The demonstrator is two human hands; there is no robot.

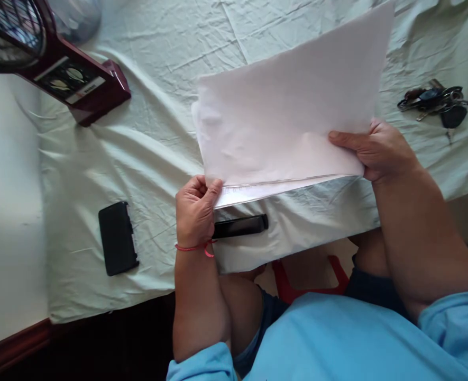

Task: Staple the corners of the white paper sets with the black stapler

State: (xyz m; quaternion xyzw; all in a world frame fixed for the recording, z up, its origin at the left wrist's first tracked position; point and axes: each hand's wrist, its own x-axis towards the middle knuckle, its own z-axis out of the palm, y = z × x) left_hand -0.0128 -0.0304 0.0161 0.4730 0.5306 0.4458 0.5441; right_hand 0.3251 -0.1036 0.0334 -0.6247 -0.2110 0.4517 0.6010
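A small stack of white paper sheets (289, 111) is held up at a tilt over the cloth between both hands. My left hand (197, 203) pinches the stack's near left corner, thumb on top; a red string circles that wrist. On the right edge, my right hand (384, 151) grips the sheets with its thumb lying over them. Along the near edge the sheets part a little, and faint print shows on a lower page. Just below the papers lies a black stapler-like object (241, 226), its left end hidden behind my left hand.
A pale green cloth (158, 137) covers the table. At the left lies a black phone (118, 238) in a case. A dark red table fan (94, 87) stands at the upper left, and a bunch of keys (436, 103) rests at the right.
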